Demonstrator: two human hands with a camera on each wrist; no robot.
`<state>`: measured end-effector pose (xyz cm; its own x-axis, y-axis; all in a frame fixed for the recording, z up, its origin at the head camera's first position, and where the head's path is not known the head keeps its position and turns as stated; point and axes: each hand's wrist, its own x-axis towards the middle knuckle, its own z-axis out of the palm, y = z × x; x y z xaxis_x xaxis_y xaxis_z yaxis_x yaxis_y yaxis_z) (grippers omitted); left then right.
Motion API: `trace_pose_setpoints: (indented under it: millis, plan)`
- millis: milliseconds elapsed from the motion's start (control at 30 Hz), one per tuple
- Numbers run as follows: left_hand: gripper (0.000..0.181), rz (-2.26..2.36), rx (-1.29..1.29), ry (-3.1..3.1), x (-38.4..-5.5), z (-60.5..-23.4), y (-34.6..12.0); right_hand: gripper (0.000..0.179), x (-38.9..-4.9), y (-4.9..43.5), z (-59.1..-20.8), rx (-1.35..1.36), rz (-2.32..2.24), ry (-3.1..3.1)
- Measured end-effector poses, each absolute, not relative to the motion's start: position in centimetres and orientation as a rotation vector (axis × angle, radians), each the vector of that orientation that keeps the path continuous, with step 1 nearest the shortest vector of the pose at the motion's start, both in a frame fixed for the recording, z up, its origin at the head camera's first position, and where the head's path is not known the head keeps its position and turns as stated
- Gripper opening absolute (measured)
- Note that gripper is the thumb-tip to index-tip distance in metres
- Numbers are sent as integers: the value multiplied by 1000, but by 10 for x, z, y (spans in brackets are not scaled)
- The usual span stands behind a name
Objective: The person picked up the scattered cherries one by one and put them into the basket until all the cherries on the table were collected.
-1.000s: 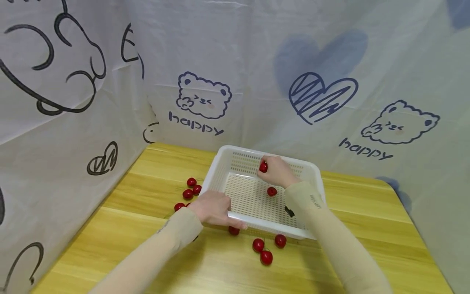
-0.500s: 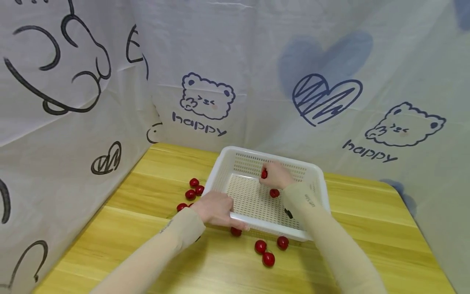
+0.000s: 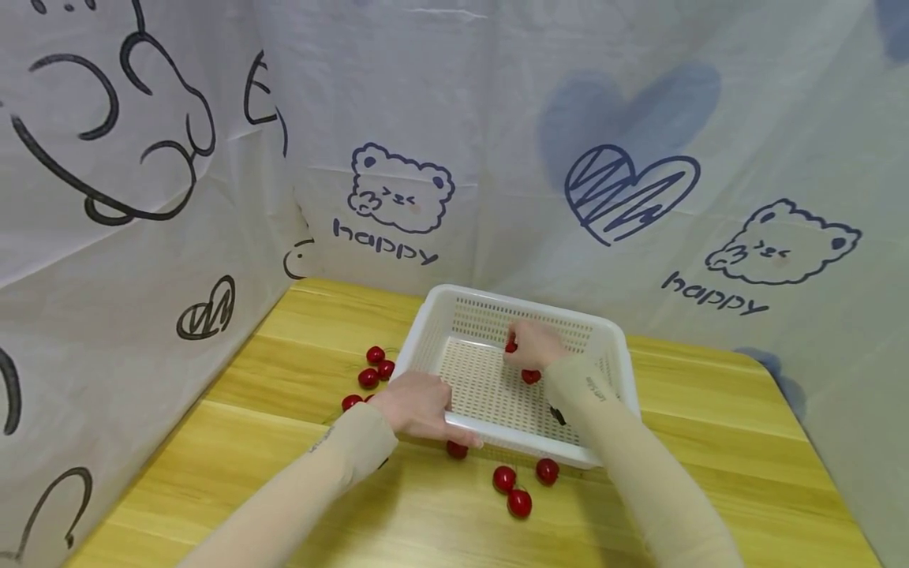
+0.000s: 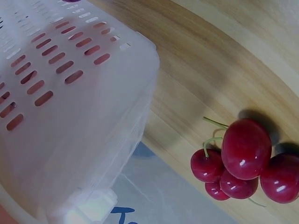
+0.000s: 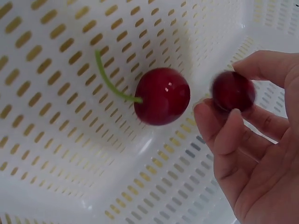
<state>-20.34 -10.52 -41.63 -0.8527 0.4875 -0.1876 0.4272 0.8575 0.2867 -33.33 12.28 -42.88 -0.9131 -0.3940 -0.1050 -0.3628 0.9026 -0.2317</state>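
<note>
A white perforated plastic basket [image 3: 529, 439] stands on the table. At its near left corner my left hand [image 3: 420, 406] grips the rim, the thumb along the front edge. Inside the basket, my right hand [image 3: 537, 345] pinches a dark red cherry [image 5: 233, 92] between thumb and fingertips, low over the bottom. Beside it a second cherry [image 5: 162, 96] with a green stem lies on the basket floor. The held cherry [image 3: 511, 346] is partly covered by fingers in the head view.
Several cherries [image 4: 246, 149] with stems lie on the wooden table [image 3: 710, 442] left of the basket. More cherries [image 3: 519, 502] lie in front of it. A printed white cloth [image 3: 497, 158] hangs behind. Near the right sleeve is a small dark thing [image 3: 557, 415], kind unclear.
My right hand has moved down into the basket with the cherry, closer to the bottom. My left hand keeps its hold on the rim. The head view has shifted slightly.
</note>
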Motion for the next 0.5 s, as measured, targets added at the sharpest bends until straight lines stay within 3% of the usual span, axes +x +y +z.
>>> trace_pose_setpoints:
  millis: [300, 500]
  plan:
    - [62, 331, 710, 2781, -204, -417, -103, 37, -327, 134, -416, -496, -331, 2893]
    - [62, 342, 724, 2779, -204, -417, -104, 38, -318, 147, -399, -476, -374, 2903]
